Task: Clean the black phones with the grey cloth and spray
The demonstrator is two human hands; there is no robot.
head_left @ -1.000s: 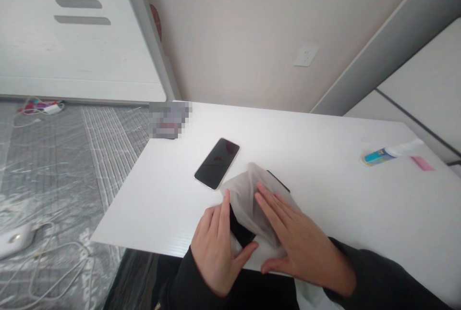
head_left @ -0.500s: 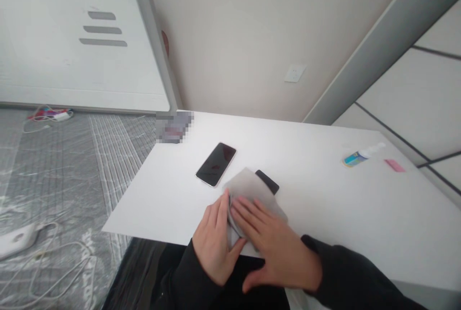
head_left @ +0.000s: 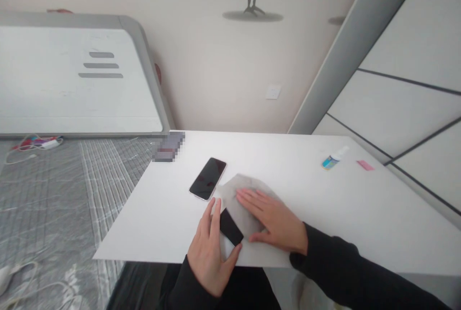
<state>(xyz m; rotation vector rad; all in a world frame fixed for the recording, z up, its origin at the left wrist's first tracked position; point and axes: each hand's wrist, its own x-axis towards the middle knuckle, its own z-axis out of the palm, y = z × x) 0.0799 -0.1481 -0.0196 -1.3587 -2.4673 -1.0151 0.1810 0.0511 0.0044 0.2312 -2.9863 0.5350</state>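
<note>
A thin grey cloth (head_left: 248,214) lies spread near the front of the white table and covers part of a flat black phone (head_left: 231,227). My right hand (head_left: 270,216) rests flat on the cloth, fingers stretched out. At the phone's bare near end, my left hand (head_left: 212,247) brackets it, index finger along the left edge and thumb at the near corner. The phone's far part is hidden under the cloth. Just beyond my left hand, a second phone (head_left: 208,179) in a clear case lies screen up and dark.
A small spray bottle (head_left: 333,160) lies on its side at the table's right, beside a pink piece (head_left: 365,165). A blurred-out item (head_left: 168,146) sits at the far left corner. The white table (head_left: 151,218) ends close before me; cables (head_left: 54,286) lie on the floor at left.
My right hand has slid the cloth forward along the phone, baring its near end and covering its far end. My left hand still sits at the near end. The view has tilted up.
</note>
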